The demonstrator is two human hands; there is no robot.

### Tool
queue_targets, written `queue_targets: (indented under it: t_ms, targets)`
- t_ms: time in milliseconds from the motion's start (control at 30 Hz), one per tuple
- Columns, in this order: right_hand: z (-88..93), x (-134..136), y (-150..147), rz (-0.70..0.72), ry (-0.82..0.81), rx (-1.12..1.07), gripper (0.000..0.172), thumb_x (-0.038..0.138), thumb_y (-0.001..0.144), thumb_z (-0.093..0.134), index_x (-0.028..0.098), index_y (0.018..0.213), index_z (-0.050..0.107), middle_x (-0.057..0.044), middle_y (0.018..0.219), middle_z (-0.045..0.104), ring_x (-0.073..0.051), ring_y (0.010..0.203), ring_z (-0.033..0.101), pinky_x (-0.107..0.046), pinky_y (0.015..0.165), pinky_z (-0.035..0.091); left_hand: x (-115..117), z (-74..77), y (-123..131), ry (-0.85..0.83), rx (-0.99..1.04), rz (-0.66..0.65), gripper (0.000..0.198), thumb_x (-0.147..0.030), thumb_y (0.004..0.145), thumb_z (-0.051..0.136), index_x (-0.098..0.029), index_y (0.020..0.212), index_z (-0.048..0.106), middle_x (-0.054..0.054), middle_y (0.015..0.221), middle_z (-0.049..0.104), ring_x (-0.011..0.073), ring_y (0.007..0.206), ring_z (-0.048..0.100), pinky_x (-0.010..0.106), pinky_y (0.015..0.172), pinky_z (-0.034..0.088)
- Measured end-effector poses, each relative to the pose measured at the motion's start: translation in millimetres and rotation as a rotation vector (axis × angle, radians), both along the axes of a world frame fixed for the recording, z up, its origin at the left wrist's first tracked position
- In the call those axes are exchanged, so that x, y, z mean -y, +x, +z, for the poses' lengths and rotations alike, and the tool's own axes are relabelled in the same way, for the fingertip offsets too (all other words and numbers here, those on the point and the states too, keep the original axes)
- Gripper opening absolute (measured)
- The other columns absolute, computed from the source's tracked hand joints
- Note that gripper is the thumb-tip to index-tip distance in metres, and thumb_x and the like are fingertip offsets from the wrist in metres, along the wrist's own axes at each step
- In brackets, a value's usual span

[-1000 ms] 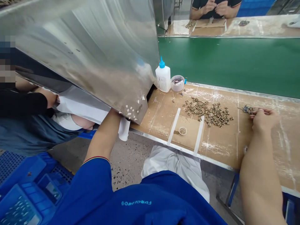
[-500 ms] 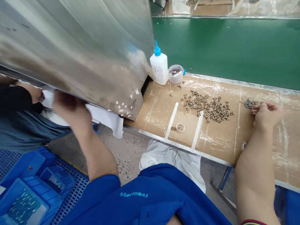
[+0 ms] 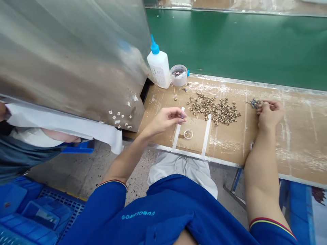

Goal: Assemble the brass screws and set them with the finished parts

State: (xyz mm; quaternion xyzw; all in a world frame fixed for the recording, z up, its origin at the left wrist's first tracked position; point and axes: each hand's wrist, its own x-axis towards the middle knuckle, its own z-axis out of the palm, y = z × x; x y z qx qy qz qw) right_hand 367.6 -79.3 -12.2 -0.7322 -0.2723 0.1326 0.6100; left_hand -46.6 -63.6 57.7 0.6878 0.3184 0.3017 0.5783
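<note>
The left hand [image 3: 168, 119] is raised above the workbench [image 3: 301, 136], just left of the small clear cup [image 3: 188, 137]. Its fingers are curled, with thumb and forefinger close together at the tips; whether a small part is pinched there cannot be told. The right hand [image 3: 270, 114] is partly curled, its fingertips at the edge of the cluster of dark and blue parts [image 3: 253, 103]; a firm grip on any part cannot be confirmed.

The pile of brass-coloured parts [image 3: 223, 114] lies spread between the two hands. The cup stands between two white tape strips [image 3: 206, 136].

Markings: the blue shirt [image 3: 163, 200] bears light-blue lettering, inverted in this view, which begins "FUN"; the remaining characters cannot be read with certainty. The white bottle [image 3: 159, 69], fitted with a blue nozzle cap [image 3: 154, 48], carries a label with print too small to read. Beside it stands the round container [image 3: 178, 81], holding small scraps.
</note>
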Motion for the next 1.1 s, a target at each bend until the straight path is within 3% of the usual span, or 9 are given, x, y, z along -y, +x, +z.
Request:
queue_targets:
  t_ms: [100,267,400,500,733,800,900,1000,1100]
  targets:
    - [14.8,3,-16,-0.124,-0.043,-0.140,0.037,-0.008,0.087,0.050,0.023,0.067,0.055,0.006,0.053,0.054,-0.006,0.041,0.041,-0.023,0.045,0.032,-41,-25.9,38,-0.079,0.033,-0.110,0.013,-0.020,0.083,0.074,-0.011,0.092,0.072,0.008,0.090,0.077,0.0131,0.081,0.073,0.026,0.079,0.061]
    - [24.0,5,-23,-0.084,-0.060,-0.170,0.034,-0.006,0.090,0.049,0.020,0.069,0.056,0.008,0.056,0.054,-0.006,0.044,0.041,-0.019,0.046,0.033,-80,-53.5,71,-0.094,0.068,-0.160,0.014,-0.024,0.077,0.079,-0.013,0.086,0.075,0.008,0.090,0.076,0.0116,0.077,0.069,0.026,0.073,0.055]
    - [23.9,6,-20,-0.075,-0.071,-0.191,0.030,-0.004,0.093,0.049,0.018,0.073,0.058,0.008,0.058,0.055,-0.005,0.045,0.044,-0.016,0.046,0.036,-82,-67.5,71,-0.034,0.084,-0.132,0.020,-0.032,0.072,0.085,-0.015,0.081,0.078,0.003,0.075,0.068,0.0086,0.065,0.056,0.024,0.061,0.044]
    - [22.5,6,-16,-0.100,-0.070,-0.199,0.029,-0.003,0.094,0.048,0.017,0.076,0.058,0.007,0.059,0.057,-0.005,0.046,0.046,-0.016,0.045,0.037,-73,-70.0,68,-0.090,0.096,-0.120,0.030,-0.040,0.071,0.087,-0.015,0.082,0.078,-0.002,0.063,0.057,0.0073,0.058,0.047,0.022,0.055,0.037]
    - [17.0,3,-8,-0.031,0.050,-0.039,0.022,0.010,0.093,0.062,0.022,0.075,0.058,0.004,0.059,0.056,-0.006,0.045,0.045,-0.021,0.044,0.034,-69,-69.7,68,-0.151,0.083,-0.095,0.037,-0.043,0.066,0.090,-0.013,0.076,0.071,0.003,0.073,0.067,0.0089,0.062,0.055,0.022,0.058,0.043]
    - [21.7,8,-22,0.141,0.146,0.043,0.016,0.027,0.093,0.069,0.023,0.079,0.062,0.003,0.061,0.058,-0.007,0.046,0.047,-0.023,0.044,0.036,-70,-71.9,68,-0.151,0.090,-0.111,0.035,-0.041,0.066,0.089,-0.013,0.076,0.071,0.004,0.075,0.069,0.0091,0.065,0.057,0.022,0.061,0.045]
    - [33.7,21,-66,0.613,0.095,0.086,0.030,0.052,0.094,0.069,0.022,0.087,0.070,0.000,0.067,0.065,-0.010,0.051,0.056,-0.024,0.045,0.043,-70,-75.4,68,-0.174,0.093,-0.127,0.033,-0.038,0.069,0.087,-0.012,0.079,0.070,0.003,0.076,0.069,0.0095,0.067,0.058,0.023,0.065,0.047]
    - [41.0,35,-122,1.161,-0.120,0.118,0.032,0.054,0.092,0.073,0.023,0.097,0.074,-0.003,0.080,0.074,-0.015,0.067,0.068,-0.028,0.059,0.055,-69,-77.8,69,-0.173,0.087,-0.132,0.030,-0.036,0.071,0.085,-0.012,0.081,0.070,0.002,0.074,0.068,0.0098,0.068,0.059,0.024,0.068,0.048]
    - [36.1,43,-163,1.408,-0.217,0.124,0.032,0.049,0.092,0.075,0.022,0.109,0.073,-0.004,0.089,0.076,-0.016,0.072,0.069,-0.030,0.064,0.058,-69,-78.8,69,-0.148,0.090,-0.115,0.025,-0.032,0.073,0.082,-0.011,0.082,0.070,0.003,0.078,0.070,0.0107,0.073,0.061,0.024,0.072,0.050]
